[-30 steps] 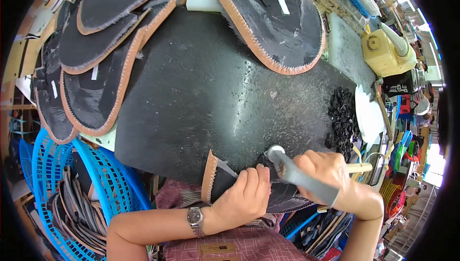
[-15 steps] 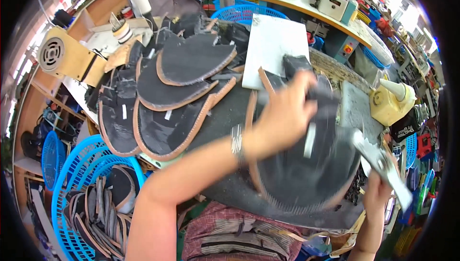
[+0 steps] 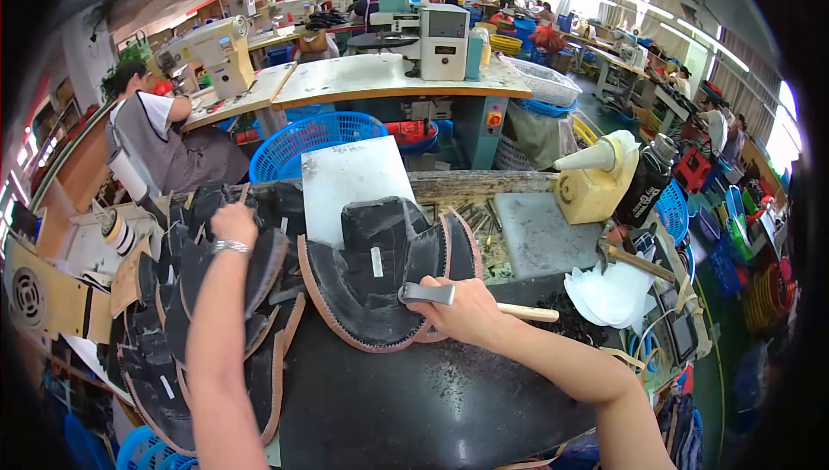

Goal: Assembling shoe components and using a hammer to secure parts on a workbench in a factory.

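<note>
Hammer [image 3: 449, 296], metal head and pale wooden handle, gripped in closed right hand [image 3: 466, 310], head resting on edge of black shoe upper [image 3: 380, 276] with tan stitched rim. That upper lies on black work mat [image 3: 414, 401], just before white cutting board [image 3: 350, 178]. Left hand [image 3: 233, 221] reaches far left of hammer onto stack of black uppers [image 3: 216, 315]; fingers hidden, likely pressing, grip unclear.

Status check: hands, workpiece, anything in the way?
Left hand reaching onto stack of black leather shoe uppers. Right hand gripping wooden-handled metal hammer, head resting on black tan-edged upper. Nothing blocking.
</note>
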`<state>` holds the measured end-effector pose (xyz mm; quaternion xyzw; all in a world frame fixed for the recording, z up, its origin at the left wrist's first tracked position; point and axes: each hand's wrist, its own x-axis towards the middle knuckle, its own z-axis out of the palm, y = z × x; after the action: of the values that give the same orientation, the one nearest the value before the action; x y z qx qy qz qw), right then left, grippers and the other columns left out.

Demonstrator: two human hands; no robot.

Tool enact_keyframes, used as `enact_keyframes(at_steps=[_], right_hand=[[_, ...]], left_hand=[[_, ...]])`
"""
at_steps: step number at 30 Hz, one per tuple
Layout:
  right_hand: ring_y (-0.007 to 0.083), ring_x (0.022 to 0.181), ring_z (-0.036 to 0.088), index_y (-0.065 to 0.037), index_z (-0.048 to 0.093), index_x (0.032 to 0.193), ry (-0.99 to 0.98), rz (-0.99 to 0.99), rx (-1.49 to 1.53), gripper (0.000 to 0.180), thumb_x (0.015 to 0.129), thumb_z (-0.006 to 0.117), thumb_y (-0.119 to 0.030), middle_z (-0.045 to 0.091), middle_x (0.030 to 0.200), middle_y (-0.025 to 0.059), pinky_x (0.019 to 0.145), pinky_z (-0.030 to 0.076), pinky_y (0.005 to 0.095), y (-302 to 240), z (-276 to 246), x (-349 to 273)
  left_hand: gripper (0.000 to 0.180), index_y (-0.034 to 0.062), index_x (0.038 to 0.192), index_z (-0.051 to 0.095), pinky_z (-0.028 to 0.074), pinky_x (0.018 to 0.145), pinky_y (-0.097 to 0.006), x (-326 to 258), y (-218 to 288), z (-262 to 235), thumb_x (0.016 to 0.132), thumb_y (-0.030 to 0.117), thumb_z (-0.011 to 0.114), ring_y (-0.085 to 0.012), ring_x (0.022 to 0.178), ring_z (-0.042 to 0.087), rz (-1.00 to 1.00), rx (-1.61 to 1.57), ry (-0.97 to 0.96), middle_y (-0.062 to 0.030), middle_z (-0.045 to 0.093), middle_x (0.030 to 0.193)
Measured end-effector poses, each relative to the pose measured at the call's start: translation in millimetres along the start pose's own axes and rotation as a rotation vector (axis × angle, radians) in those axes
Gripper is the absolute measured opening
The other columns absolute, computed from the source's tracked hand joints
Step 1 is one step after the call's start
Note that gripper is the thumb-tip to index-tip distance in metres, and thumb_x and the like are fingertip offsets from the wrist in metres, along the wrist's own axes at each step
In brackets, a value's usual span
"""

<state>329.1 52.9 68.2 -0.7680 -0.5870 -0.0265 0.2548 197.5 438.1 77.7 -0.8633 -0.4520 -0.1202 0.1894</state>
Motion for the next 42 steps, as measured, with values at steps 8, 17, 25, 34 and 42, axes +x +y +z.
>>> enact_keyframes(at_steps=[8, 17, 25, 34, 42], right_hand=[[0.0347, 0.065, 0.064, -0.01, 0.057, 0.087, 0.008, 0.077, 0.015, 0.027, 0.086, 0.057, -0.036, 0.062, 0.066, 0.0145, 0.055, 0.048, 0.0459, -7, 4, 3], [0.0111, 0.077, 0.057, -0.01, 0.054, 0.109, -0.25, 0.546, 1.473, 0.046, 0.088, 0.058, -0.051, 0.061, 0.103, 0.0022, 0.062, 0.045, 0.0273, -68, -44, -18], [0.0104, 0.059, 0.051, -0.006, 0.053, 0.105, -0.233, 0.534, 1.361, 0.027, 0.086, 0.068, -0.017, 0.062, 0.088, 0.0064, 0.051, 0.041, 0.0239, -117, -64, -111], [0.0202, 0.077, 0.06, -0.001, 0.051, 0.098, -0.049, 0.637, 0.787, 0.042, 0.072, 0.077, -0.021, 0.06, 0.083, 0.0108, 0.07, 0.048, 0.0321, -78, 7, -108], [0.0391, 0.081, 0.062, -0.006, 0.045, 0.105, 0.103, -0.022, 0.314, 0.051, 0.071, 0.078, -0.024, 0.063, 0.084, 0.018, 0.066, 0.048, 0.0434, -147, -10, -68]], left_hand=[[0.035, -0.0015, 0.112, 0.061, 0.051, 0.084, -0.035, -94, -226, -194, 0.088, 0.024, 0.059, -0.0241, 0.097, 0.065, -0.168, -1.371, 0.312, -0.0112, 0.067, 0.105], [0.033, 0.0026, 0.115, 0.058, 0.056, 0.08, -0.038, -205, -73, -324, 0.09, 0.024, 0.057, -0.0241, 0.09, 0.068, -0.1, -2.361, -0.146, -0.0126, 0.067, 0.104], [0.036, 0.002, 0.118, 0.05, 0.056, 0.08, -0.041, -243, -11, -165, 0.084, 0.005, 0.061, -0.0227, 0.092, 0.065, -0.282, -2.263, -0.253, -0.0112, 0.064, 0.105], [0.029, -0.0018, 0.108, 0.059, 0.043, 0.064, -0.021, -240, -47, -154, 0.084, 0.013, 0.066, -0.0049, 0.072, 0.054, 0.138, -1.208, -0.666, 0.0007, 0.061, 0.083], [0.016, -0.0009, 0.101, 0.062, 0.05, 0.069, -0.023, -247, -29, -182, 0.093, 0.012, 0.057, -0.0067, 0.074, 0.061, 0.124, -1.784, -0.762, -0.0015, 0.067, 0.088]])
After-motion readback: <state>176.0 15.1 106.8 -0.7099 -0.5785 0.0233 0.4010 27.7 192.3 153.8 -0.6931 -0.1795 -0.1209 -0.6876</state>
